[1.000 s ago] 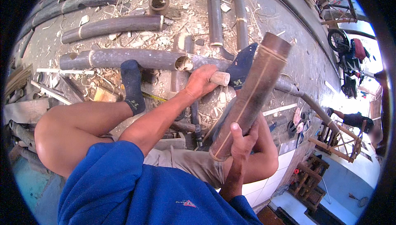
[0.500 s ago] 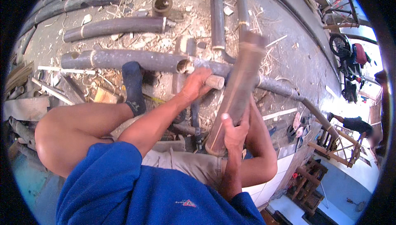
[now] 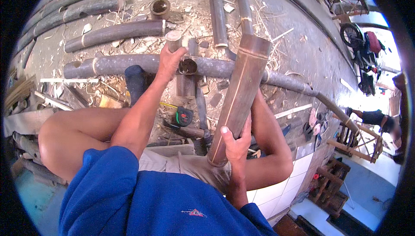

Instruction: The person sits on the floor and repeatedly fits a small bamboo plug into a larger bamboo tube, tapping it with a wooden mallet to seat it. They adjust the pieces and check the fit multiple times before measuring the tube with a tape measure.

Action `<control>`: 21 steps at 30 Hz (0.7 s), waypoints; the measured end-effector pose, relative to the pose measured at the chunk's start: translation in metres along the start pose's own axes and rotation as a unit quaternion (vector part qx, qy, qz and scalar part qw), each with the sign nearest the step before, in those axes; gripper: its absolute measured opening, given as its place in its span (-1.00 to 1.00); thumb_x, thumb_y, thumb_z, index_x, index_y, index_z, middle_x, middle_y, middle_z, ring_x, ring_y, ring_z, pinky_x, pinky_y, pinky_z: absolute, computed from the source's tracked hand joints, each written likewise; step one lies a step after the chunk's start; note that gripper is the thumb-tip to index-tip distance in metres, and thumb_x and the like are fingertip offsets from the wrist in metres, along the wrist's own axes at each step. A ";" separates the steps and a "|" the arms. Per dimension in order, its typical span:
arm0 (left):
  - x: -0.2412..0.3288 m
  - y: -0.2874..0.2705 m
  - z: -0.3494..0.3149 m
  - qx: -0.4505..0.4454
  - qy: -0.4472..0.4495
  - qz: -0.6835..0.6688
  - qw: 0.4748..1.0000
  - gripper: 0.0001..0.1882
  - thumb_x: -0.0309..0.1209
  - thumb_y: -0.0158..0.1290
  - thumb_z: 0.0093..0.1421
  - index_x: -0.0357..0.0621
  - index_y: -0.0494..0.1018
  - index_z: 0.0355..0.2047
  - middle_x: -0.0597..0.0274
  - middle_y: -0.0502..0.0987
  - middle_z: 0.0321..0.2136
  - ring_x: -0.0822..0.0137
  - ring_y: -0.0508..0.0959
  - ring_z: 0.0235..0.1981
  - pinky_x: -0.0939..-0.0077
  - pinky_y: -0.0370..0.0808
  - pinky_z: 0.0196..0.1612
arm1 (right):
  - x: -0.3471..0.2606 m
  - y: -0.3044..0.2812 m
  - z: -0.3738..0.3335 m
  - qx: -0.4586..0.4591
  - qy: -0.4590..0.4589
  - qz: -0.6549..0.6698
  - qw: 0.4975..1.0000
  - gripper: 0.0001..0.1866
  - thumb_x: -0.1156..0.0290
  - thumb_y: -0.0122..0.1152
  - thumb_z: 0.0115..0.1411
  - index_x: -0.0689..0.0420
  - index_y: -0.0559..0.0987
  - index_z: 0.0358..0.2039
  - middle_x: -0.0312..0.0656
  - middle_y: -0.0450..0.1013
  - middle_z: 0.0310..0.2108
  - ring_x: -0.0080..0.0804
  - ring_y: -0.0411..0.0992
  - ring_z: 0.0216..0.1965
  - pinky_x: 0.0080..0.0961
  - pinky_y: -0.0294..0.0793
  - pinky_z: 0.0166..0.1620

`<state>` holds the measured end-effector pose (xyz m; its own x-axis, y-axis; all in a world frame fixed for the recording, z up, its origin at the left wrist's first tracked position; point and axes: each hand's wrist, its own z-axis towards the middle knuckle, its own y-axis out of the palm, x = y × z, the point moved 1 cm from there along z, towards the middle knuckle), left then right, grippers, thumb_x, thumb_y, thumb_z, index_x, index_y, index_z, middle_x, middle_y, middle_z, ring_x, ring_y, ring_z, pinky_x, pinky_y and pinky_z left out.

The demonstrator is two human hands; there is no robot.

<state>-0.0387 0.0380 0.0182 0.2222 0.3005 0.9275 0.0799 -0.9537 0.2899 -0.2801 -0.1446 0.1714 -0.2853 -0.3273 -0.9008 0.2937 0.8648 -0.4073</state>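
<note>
My left hand (image 3: 169, 61) is closed round a short, round wooden handle (image 3: 173, 41) with a flat, pale end facing up. Any lower part of it is hidden by the hand. It stands just left of a dark cut hole (image 3: 187, 66) in a thick bamboo pole (image 3: 125, 64) lying across in front of me. In my right hand (image 3: 237, 143) is a stout bamboo section (image 3: 243, 91), gripped near its lower end and tilted up to the right. Its upper end passes over the lying pole; its lower end is at my lap.
Wood chips and shavings litter the floor. Bamboo lengths (image 3: 114, 35) lie beyond, with a short upright bamboo ring (image 3: 160, 7). A tape measure (image 3: 183, 116) lies between my legs. Motorcycle (image 3: 365, 54) and another person (image 3: 374, 118) are at far right.
My left hand has moved left and away from me with the wooden handle, now upright. The bamboo section has shifted slightly left and nearer. The tape measure has come into clear view.
</note>
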 end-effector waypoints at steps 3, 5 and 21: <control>0.012 0.005 -0.001 -0.048 0.006 -0.006 0.999 -0.76 -0.27 0.30 0.16 -0.12 0.49 -0.35 0.41 0.50 -0.53 0.52 0.41 -0.55 0.51 0.35 -0.41 | -0.004 0.003 0.004 -0.012 0.004 -0.006 1.000 0.03 0.06 0.44 0.12 0.31 0.16 0.44 0.05 0.39 0.24 -0.22 0.39 0.22 -0.29 0.32 0.30; 0.016 0.008 -0.007 -0.097 -0.005 0.007 0.995 -0.72 -0.23 0.32 0.17 -0.11 0.50 -0.33 0.43 0.49 -0.52 0.53 0.40 -0.54 0.51 0.35 -0.41 | -0.010 0.006 0.008 -0.018 -0.016 -0.020 0.999 0.06 0.10 0.47 0.10 0.31 0.13 0.45 0.13 0.45 0.20 -0.17 0.47 0.17 -0.30 0.37 0.28; -0.011 0.009 -0.017 -0.201 -0.003 0.068 0.977 -0.49 -0.26 0.40 0.12 -0.30 0.57 0.00 0.22 0.67 -0.11 0.44 0.61 -0.11 0.46 0.51 0.07 | -0.050 0.026 0.032 -0.005 -0.101 0.023 0.995 0.11 0.23 0.51 0.02 0.23 0.07 0.48 0.15 0.48 0.16 -0.10 0.52 0.13 -0.22 0.43 0.25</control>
<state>-0.0564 0.0262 0.0149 0.2100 0.1691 0.9630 -0.3397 -0.9109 0.2341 -0.2290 -0.1178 0.2014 -0.0830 -0.3563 -0.9307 0.2927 0.8840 -0.3645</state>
